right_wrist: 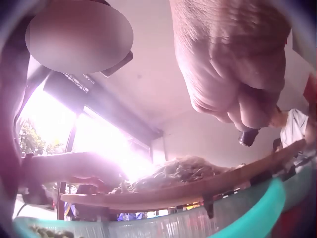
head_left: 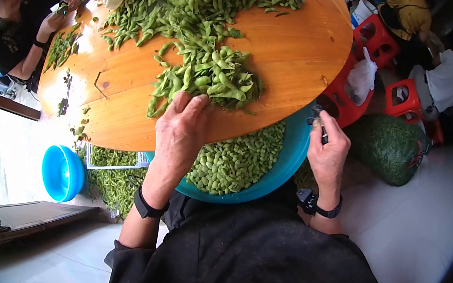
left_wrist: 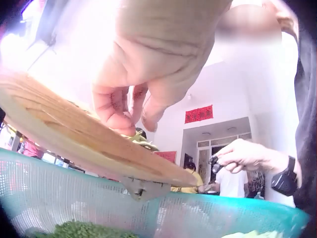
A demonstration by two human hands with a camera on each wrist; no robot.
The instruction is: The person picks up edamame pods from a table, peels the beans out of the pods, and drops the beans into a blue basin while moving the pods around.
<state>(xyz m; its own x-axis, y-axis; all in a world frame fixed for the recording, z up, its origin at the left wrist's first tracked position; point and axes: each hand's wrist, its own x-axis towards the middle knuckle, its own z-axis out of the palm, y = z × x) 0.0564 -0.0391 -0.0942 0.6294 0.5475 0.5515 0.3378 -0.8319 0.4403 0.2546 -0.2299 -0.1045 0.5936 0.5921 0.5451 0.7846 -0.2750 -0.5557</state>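
At the near edge of a heap of green soybean pods (head_left: 223,78), my left hand (head_left: 181,126) reaches down with bent fingers. In the left wrist view its fingertips (left_wrist: 121,124) meet the pods on the tabletop; I cannot tell whether one is pinched. My right hand (head_left: 328,147) grips a small black tool (head_left: 316,114) between thumb and fingers, off the table's right front edge. The tool's dark end (right_wrist: 248,137) pokes out below the fingers in the right wrist view. Shelled green beans (head_left: 235,163) fill a teal basin (head_left: 270,184) at my lap, partly under the table.
The round wooden table (head_left: 288,46) carries a larger pod heap at the back. Two people sit around it, one's hands (head_left: 56,20) at far left. A blue basin (head_left: 63,173) and a pod-filled crate (head_left: 117,167) stand left. Red stools (head_left: 377,42) and a green net sack (head_left: 392,147) are right.
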